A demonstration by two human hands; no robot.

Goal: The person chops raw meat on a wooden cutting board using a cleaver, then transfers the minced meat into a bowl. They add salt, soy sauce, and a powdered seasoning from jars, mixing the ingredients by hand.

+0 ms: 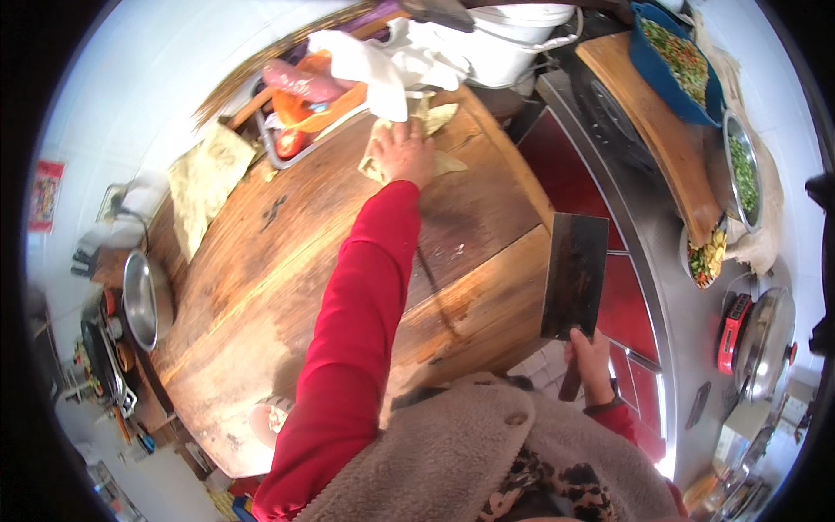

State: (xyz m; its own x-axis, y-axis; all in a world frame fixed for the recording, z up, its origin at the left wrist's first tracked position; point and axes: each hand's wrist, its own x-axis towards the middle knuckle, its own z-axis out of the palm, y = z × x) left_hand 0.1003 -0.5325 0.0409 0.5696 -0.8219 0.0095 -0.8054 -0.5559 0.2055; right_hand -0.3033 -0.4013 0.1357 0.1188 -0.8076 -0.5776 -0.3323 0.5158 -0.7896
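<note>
My left hand [406, 156] reaches across the wooden tabletop [313, 254], its fingers pressed over a crumpled pale yellow sheet [373, 160]. Whether the sheet is cloth or food cannot be told. Loose pieces of the same yellow material lie just beyond and to the right of the fingers. At the table's right edge, my right hand [592, 365] grips the handle of a cleaver [575, 274]. Its broad dark blade points away from me, beside the table. Another flat yellow sheet [212, 179] lies at the table's far left edge.
Behind my left hand stand a metal tray [287, 161] with a tomato [291, 141], a white cloth [372, 72] and a white bucket [509, 46]. A steel bowl [145, 300] sits left. On the right counter are a blue basket [701, 107] of chopped vegetables and a lidded pan [763, 346].
</note>
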